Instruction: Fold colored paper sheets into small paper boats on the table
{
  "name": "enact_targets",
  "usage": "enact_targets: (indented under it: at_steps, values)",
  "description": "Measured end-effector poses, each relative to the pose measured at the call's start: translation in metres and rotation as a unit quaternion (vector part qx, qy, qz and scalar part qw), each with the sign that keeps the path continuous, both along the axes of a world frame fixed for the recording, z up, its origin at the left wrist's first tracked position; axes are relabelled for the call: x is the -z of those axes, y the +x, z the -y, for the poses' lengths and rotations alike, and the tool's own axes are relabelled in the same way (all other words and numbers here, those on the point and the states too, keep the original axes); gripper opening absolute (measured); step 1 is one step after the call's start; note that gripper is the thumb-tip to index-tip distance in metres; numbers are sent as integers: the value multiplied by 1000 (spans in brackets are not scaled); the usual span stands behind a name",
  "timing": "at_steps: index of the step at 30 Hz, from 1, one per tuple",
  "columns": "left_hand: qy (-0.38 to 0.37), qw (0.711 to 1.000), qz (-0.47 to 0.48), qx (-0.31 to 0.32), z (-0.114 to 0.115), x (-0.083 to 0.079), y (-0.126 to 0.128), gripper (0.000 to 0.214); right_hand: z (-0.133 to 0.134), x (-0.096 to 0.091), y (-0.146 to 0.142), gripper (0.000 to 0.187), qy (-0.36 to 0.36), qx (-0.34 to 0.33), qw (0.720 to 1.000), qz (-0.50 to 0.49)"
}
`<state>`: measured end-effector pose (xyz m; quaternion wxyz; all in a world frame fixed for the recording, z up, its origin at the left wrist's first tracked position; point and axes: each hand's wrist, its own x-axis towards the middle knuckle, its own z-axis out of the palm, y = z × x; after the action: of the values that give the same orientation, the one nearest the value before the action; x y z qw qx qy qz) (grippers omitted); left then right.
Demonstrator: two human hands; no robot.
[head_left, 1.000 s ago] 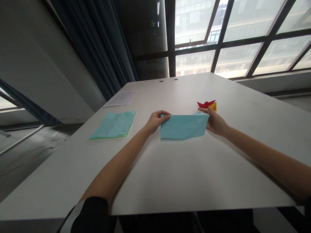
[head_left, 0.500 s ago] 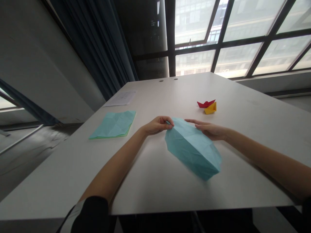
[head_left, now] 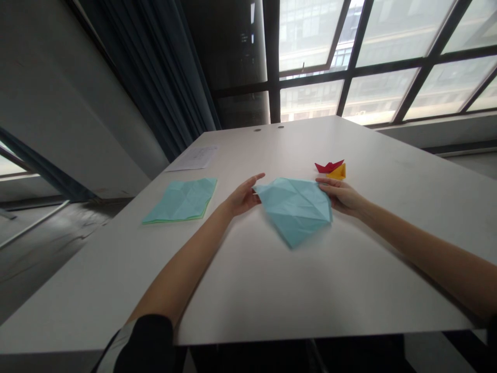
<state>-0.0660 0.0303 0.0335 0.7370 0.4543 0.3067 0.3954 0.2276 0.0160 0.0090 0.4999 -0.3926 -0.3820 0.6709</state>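
A creased light blue sheet of paper point(head_left: 297, 210), partly folded, spans the space between my two hands above the table, its lower tip blurred. My left hand point(head_left: 244, 197) has the sheet's left corner between its fingers, with one finger stretched out away from the paper. On the other side, my right hand point(head_left: 341, 197) grips the upper right corner, fingers on top of it. Just beyond my right hand stand a red folded paper boat point(head_left: 329, 167) and a yellow folded paper piece point(head_left: 337, 172), partly covered by my fingers.
To the left on the white table point(head_left: 240, 290) lies a small stack of creased blue and green paper point(head_left: 181, 199). A printed sheet point(head_left: 193, 158) is behind it. Blue curtains point(head_left: 155, 67) and windows border the far side.
The blue paper has turned and risen away from me, its lower tip swinging up and left. My left hand's fingers have spread; my right hand has shifted to the right corner.
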Motion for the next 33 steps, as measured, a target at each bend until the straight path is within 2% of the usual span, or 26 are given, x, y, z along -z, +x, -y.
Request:
enact_targets:
  at_steps: [3,7,14,24,29,33]
  values:
    - [-24,999,38,-18,-1,4,2,74,-5,3,1,21,13,64,998,-15]
    - [28,999,-1,-37,2,9,13,84,-6,4,0,23,41,88,995,3]
    - [65,987,-49,-138,-6,20,22,38,-4,6,-1,34,112,37,988,100]
    - [122,970,-97,-189,-8,25,24,44,-7,14,1,37,172,44,966,187]
    - [66,975,-29,-210,-3,19,31,44,-6,13,-3,32,181,79,963,182]
    - [15,979,3,-204,1,18,39,44,-2,9,-9,29,180,81,971,135]
